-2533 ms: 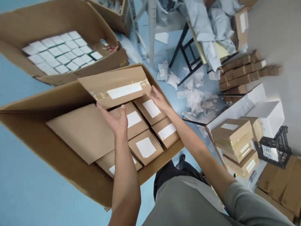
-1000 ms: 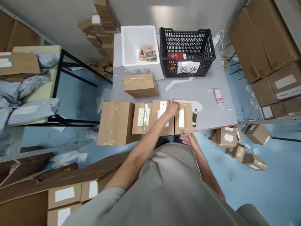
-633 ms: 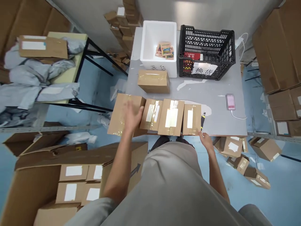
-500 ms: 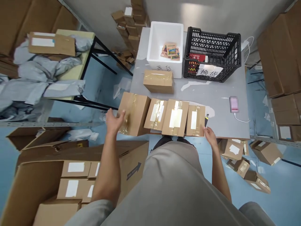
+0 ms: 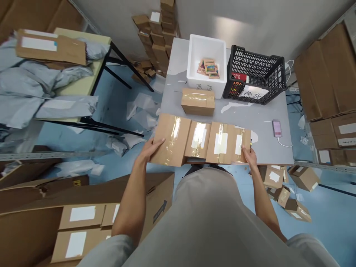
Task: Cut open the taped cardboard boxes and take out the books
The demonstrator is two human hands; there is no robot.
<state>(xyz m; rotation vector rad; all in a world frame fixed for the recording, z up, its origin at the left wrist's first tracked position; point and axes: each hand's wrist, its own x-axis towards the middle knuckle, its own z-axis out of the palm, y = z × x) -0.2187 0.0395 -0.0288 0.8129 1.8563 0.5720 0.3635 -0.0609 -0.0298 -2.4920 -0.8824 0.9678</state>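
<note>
Several taped cardboard boxes stand side by side in a row along the table's front edge, pressed against each other. My left hand (image 5: 151, 149) grips the outer side of the largest box (image 5: 172, 139) at the left end, thumb on its top. At the other end my right hand (image 5: 249, 155) holds the narrow box (image 5: 241, 146), thumb over its edge. Between them are a labelled small box (image 5: 197, 141) and a wider labelled box (image 5: 219, 142). A utility knife (image 5: 251, 142) is mostly hidden behind the right-end box.
On the grey table (image 5: 250, 118) are another taped box (image 5: 198, 102), a white foam bin (image 5: 207, 55) with small packets, a black crate (image 5: 256, 74) and a phone (image 5: 277, 128) on a cable. A large open carton (image 5: 155, 200) holding boxes stands at lower left.
My left hand has closed in on the largest box, and the row is now pushed tighter together. The right-end box has lost its gap to its neighbour and covers more of the knife.
</note>
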